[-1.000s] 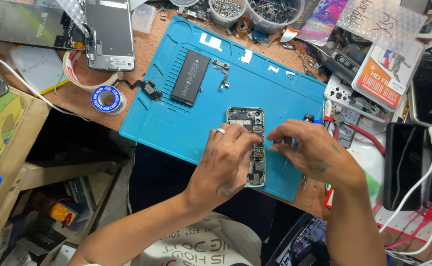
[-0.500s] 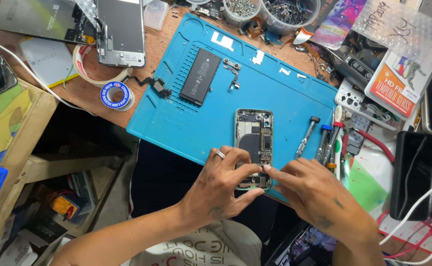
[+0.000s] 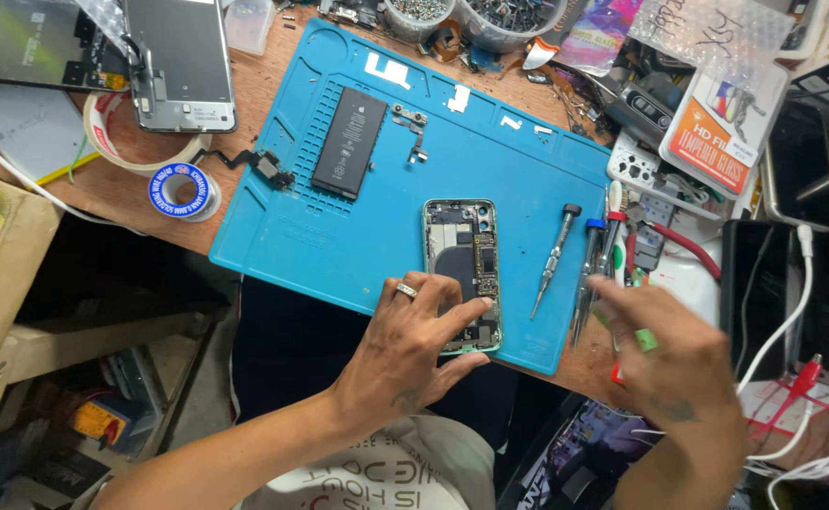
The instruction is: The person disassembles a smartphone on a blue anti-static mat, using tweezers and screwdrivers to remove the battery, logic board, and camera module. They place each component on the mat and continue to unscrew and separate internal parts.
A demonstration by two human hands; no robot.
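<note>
Loosely, left hand [image 3: 405,354] pins the opened phone [image 3: 464,274] near the blue mat's [image 3: 282,236] front edge, fingers flat, gripping nothing; blurred right hand [image 3: 669,354], grip unreadable, hovers by the screwdrivers [image 3: 575,264] and could knock them rolling onto bare circuitry.

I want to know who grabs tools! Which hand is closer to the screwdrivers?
Right. The right hand hovers just beside the screwdrivers at the blue mat's right edge, fingers near their tips. The left hand rests on the opened phone, farther left.
</note>
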